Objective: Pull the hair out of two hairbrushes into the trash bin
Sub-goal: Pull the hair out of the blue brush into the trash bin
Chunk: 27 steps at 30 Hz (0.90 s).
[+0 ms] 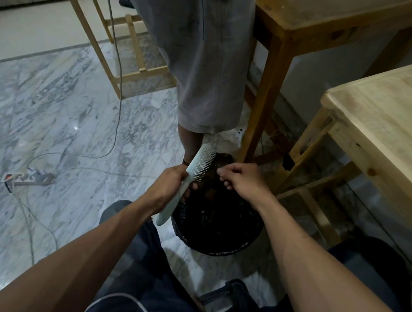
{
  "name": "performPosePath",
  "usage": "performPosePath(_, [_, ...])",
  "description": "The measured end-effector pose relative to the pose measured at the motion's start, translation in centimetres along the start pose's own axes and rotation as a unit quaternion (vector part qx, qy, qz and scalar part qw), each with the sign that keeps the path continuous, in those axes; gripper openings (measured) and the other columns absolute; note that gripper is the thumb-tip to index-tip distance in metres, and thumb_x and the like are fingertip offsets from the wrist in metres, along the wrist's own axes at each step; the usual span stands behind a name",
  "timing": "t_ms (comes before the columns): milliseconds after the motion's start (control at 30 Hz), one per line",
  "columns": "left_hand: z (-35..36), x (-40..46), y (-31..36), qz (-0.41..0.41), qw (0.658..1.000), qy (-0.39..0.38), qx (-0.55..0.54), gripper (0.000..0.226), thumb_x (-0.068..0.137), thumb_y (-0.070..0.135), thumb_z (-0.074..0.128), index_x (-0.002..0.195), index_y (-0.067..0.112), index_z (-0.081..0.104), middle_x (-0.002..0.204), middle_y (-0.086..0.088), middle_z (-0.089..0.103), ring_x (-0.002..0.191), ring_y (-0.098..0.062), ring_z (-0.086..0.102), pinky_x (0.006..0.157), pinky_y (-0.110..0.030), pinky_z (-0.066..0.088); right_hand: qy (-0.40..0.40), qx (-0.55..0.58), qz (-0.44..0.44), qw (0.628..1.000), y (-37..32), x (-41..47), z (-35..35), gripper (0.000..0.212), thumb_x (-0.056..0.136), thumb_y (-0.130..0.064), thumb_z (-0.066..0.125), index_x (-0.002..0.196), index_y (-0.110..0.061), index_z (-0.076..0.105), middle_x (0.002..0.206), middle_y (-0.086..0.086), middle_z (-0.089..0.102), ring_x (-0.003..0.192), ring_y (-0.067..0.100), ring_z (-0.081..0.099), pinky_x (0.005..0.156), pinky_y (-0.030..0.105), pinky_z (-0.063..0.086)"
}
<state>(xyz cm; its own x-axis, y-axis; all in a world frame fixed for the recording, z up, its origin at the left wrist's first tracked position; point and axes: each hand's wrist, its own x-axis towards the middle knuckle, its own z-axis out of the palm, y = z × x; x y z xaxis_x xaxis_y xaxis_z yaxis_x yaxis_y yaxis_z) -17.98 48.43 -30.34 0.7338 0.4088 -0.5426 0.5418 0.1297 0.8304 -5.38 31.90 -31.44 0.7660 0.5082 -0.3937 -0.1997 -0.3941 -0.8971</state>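
My left hand (172, 184) grips the handle of a pale green hairbrush (200, 161), tilted with its white bristles facing right, above the left rim of the trash bin. The round bin (249, 239) has a black liner and stands on the floor between my knees. My right hand (242, 178) hovers over the bin just right of the bristles, fingertips pinched together; whether hair is between them I cannot tell against the dark liner. Only one hairbrush is in view.
A person in a long grey garment (209, 67) stands right behind the bin. A wooden table (390, 129) is to the right, a wooden stool (283, 37) behind it. A power strip (28, 178) and cables lie on the marble floor at left.
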Motion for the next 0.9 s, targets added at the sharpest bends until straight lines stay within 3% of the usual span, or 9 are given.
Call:
performPosePath(200, [-0.6,0.5,-0.4,-0.002,0.999,0.035,-0.011,0.039,0.085,0.022,0.042,0.091,-0.001,0.072,0.082,-0.023,0.071,0.055,-0.026,0.051,0.055,-0.034,0.041,0.089,-0.024,0.049,0.995,0.8,-0.3,-3.0,0.018,0.095,-0.024,0.070,0.081,-0.018,0.079,0.083,0.003,0.076,0.076,0.013,0.067,0.075,0.031,0.056])
performPosePath(333, [-0.3,0.3,0.2,-0.001,0.999,0.044,-0.019,0.035,0.088,0.018,0.040,0.085,0.001,0.070,0.081,-0.023,0.071,0.053,-0.025,0.050,0.055,-0.034,0.040,0.091,-0.063,0.084,0.990,1.8,-0.2,-3.6,0.020,0.098,-0.024,0.066,0.080,-0.019,0.076,0.083,-0.001,0.070,0.085,0.020,0.067,0.068,0.028,0.049])
performPosePath(400, [0.0,0.2,0.5,-0.004,0.999,0.039,-0.011,0.034,0.090,0.016,0.038,0.083,0.002,0.069,0.081,-0.022,0.071,0.052,-0.023,0.049,0.053,-0.032,0.040,0.032,-0.101,0.096,0.990,1.9,-0.1,-3.0,0.014,0.100,-0.021,0.062,0.104,-0.017,0.075,0.103,0.002,0.070,0.096,0.022,0.068,0.072,0.029,0.051])
performPosePath(500, [0.7,-0.2,1.0,0.012,0.999,0.036,0.017,0.032,0.092,0.010,0.037,0.086,0.002,0.067,0.080,-0.017,0.073,0.053,-0.022,0.051,0.053,-0.031,0.042,-0.047,-0.131,0.070,0.988,1.0,-0.3,-1.4,0.055,0.090,-0.030,0.065,0.143,-0.025,0.054,0.128,-0.005,0.061,0.115,0.020,0.062,0.097,0.038,0.054])
performPosePath(567, [1.2,-0.4,1.2,0.026,0.999,0.032,0.031,0.031,0.094,0.008,0.036,0.093,0.003,0.067,0.079,-0.012,0.074,0.054,-0.020,0.053,0.052,-0.031,0.043,-0.036,-0.076,0.043,0.996,0.2,-0.6,0.0,0.050,0.085,-0.044,0.070,0.131,-0.024,0.064,0.114,-0.004,0.072,0.097,0.017,0.073,0.089,0.040,0.060])
performPosePath(633, [1.6,-0.7,1.5,0.034,0.998,0.027,0.045,0.032,0.097,0.009,0.036,0.096,0.005,0.068,0.081,-0.010,0.074,0.057,-0.019,0.055,0.053,-0.030,0.046,-0.020,-0.045,0.021,0.999,-0.7,-0.7,1.1,0.042,0.081,-0.055,0.075,0.102,-0.019,0.076,0.089,0.002,0.079,0.071,0.012,0.074,0.064,0.029,0.060])
performPosePath(700, [1.9,-0.8,1.6,0.043,0.997,0.024,0.055,0.032,0.099,0.009,0.037,0.096,0.007,0.069,0.082,-0.010,0.073,0.059,-0.020,0.056,0.055,-0.031,0.047,-0.006,-0.038,0.003,0.999,-1.1,-0.5,1.7,0.034,0.082,-0.049,0.079,0.082,-0.015,0.076,0.072,0.004,0.076,0.057,0.010,0.065,0.052,0.023,0.052])
performPosePath(800, [1.9,-0.7,1.6,0.044,0.997,0.027,0.061,0.033,0.100,0.008,0.035,0.097,0.006,0.068,0.081,-0.010,0.073,0.059,-0.020,0.056,0.055,-0.031,0.047,0.009,-0.027,-0.010,1.000,-1.4,0.0,1.8,0.022,0.090,-0.029,0.077,0.073,-0.016,0.073,0.066,0.002,0.070,0.056,0.010,0.060,0.057,0.025,0.050])
performPosePath(900, [1.2,-0.5,1.5,0.045,0.996,0.057,0.045,0.031,0.100,0.006,0.033,0.095,0.004,0.063,0.078,-0.009,0.074,0.057,-0.021,0.056,0.054,-0.031,0.047,0.037,-0.026,-0.001,0.999,-1.2,0.2,0.7,0.025,0.095,-0.027,0.071,0.074,-0.013,0.073,0.070,0.006,0.069,0.062,0.017,0.061,0.063,0.033,0.051])
